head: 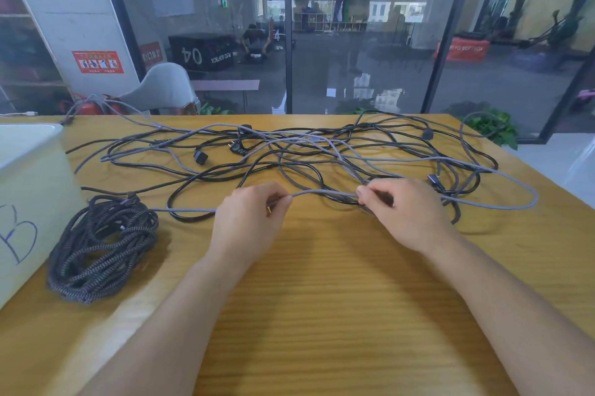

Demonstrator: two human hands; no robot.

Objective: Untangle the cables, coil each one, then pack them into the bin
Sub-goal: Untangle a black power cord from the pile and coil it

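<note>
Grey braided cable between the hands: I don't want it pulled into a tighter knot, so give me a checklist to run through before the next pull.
1. Left hand grip on the grey braided cable: pinching it, ok.
2. Right hand grip on the same cable: pinching it, ok.
3. Span between the hands free of crossings: ok.
4. Cable clear of the black power cables beyond the right hand: still interlaced, not ok.
5. Where its far end lies: cannot tell.
6. Coiled dark braided cable out of the way beside the white bin: ok.
</note>
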